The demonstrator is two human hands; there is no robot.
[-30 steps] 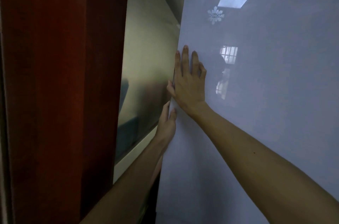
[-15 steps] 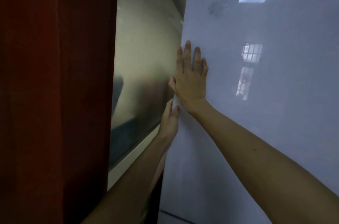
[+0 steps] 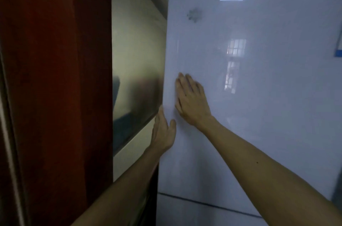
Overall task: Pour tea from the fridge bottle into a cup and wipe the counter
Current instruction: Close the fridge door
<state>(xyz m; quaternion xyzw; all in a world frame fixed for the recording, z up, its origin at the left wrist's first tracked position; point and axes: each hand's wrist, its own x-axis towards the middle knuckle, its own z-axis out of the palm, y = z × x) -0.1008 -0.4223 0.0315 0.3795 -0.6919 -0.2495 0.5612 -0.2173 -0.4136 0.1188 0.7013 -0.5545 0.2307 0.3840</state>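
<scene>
The white glossy fridge door (image 3: 268, 114) fills the right of the view, and its front face is towards me. My left hand (image 3: 162, 133) is at the door's left edge, thumb on the front and fingers curled behind the edge. My right hand (image 3: 192, 101) lies flat on the door front just above it, fingers together and pointing up-left. No bottle, cup or counter is in view.
A dark red wooden panel (image 3: 55, 96) stands close on the left. Between it and the fridge is a shiny grey wall (image 3: 137, 59). A seam separates the upper door from a lower door (image 3: 194, 214). A blue-edged sticker (image 3: 338, 47) shows at the right edge.
The view has pulled back and down, so the door's lower seam now shows. My right hand has tilted leftwards on the door. My left hand stays at the door's edge.
</scene>
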